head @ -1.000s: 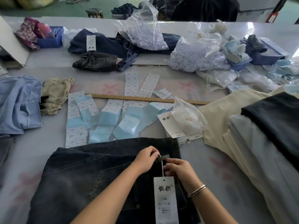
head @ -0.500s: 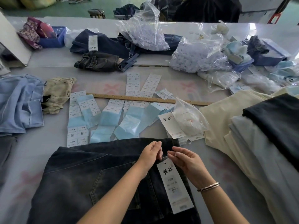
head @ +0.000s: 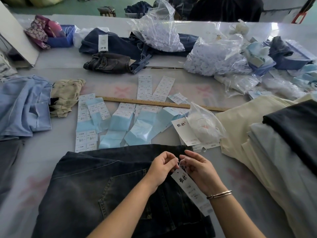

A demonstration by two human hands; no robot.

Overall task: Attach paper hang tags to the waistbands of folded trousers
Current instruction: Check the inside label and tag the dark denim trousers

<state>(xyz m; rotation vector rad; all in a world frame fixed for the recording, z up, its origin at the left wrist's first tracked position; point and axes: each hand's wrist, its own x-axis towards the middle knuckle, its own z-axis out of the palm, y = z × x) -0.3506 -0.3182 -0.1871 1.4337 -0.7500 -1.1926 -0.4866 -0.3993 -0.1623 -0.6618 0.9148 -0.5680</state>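
Note:
Dark denim trousers (head: 96,186) lie folded in front of me, waistband at the far edge. A white paper hang tag (head: 190,189) lies slanted on them near the waistband's right end, partly under my right wrist. A thin white string (head: 180,163) runs up from its top. My left hand (head: 163,167) and my right hand (head: 199,169) meet just above the tag, fingers curled, each pinching the string. Another hang tag (head: 185,131) lies beyond the trousers beside a clear bag (head: 205,127).
Strips of size labels and blue backing (head: 118,121) spread beyond the trousers, with a wooden ruler (head: 154,103) across them. Stacked cream, grey and black trousers (head: 274,143) fill the right. Light blue garments (head: 22,107) lie left. Plastic bags (head: 214,57) and dark jeans (head: 109,63) sit farther back.
The tag swung from hanging straight below my hands to lying slanted to the right on the denim. Both hands shifted slightly right and now work the string together.

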